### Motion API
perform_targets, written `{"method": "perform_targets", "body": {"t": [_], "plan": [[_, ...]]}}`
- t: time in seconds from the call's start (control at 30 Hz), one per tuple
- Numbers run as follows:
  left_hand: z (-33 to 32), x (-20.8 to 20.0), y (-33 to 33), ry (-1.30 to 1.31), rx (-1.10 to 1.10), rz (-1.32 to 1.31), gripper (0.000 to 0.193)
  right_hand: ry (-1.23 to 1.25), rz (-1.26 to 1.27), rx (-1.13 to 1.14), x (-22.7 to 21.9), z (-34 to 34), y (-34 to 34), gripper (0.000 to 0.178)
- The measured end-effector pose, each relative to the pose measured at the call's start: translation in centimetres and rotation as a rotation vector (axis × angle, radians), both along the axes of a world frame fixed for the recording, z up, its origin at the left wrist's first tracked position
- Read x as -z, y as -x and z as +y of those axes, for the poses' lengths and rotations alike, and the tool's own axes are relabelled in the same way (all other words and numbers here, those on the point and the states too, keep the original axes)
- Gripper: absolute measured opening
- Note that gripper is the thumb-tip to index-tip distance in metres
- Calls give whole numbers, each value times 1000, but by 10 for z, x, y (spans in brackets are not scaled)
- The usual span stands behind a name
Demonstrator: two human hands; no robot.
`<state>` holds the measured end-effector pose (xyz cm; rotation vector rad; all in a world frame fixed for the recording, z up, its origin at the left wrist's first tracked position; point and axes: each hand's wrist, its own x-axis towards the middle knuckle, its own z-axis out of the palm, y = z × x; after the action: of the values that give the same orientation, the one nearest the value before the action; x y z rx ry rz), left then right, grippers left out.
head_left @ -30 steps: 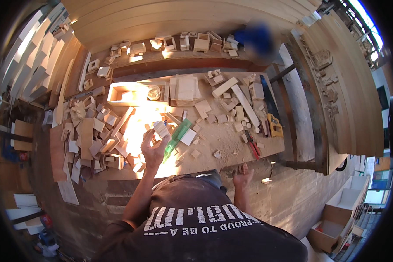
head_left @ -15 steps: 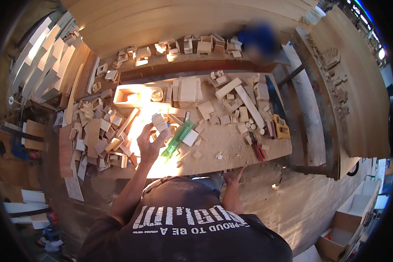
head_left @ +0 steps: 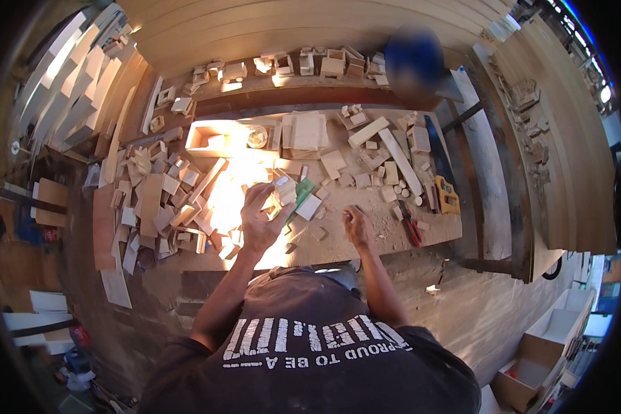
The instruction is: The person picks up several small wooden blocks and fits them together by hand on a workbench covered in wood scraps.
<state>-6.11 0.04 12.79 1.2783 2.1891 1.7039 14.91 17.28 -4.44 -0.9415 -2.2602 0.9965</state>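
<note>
My left hand is raised over the workbench with its fingers around a small pale wooden block. Just right of that block a green flat tool and a light square offcut lie on the bench. My right hand rests on the bench top near its front edge, fingers curled in; I cannot make out anything in it. Small wood scraps lie between the two hands.
Several wooden offcuts are heaped at the bench's left. An open wooden box and stacked boards stand behind. A yellow-handled saw and red pliers lie at the right. Long planks lean all around.
My right hand has come up from below the bench's front edge onto the bench top. My left hand has stayed over the middle, still on the small block.
</note>
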Motion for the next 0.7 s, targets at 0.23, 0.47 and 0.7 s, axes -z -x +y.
{"method": "perform_targets", "body": {"t": [0.23,0.47,0.7], "plan": [[-21,2,-5,9,-49,4,48,-103,-137,-49,17,1,42,16],[-14,2,0,-38,-20,18,45,357,164,50,16,24,36,14],[-5,-21,-2,-48,132,13,47,537,586,-221,-230,0,65,11]]}}
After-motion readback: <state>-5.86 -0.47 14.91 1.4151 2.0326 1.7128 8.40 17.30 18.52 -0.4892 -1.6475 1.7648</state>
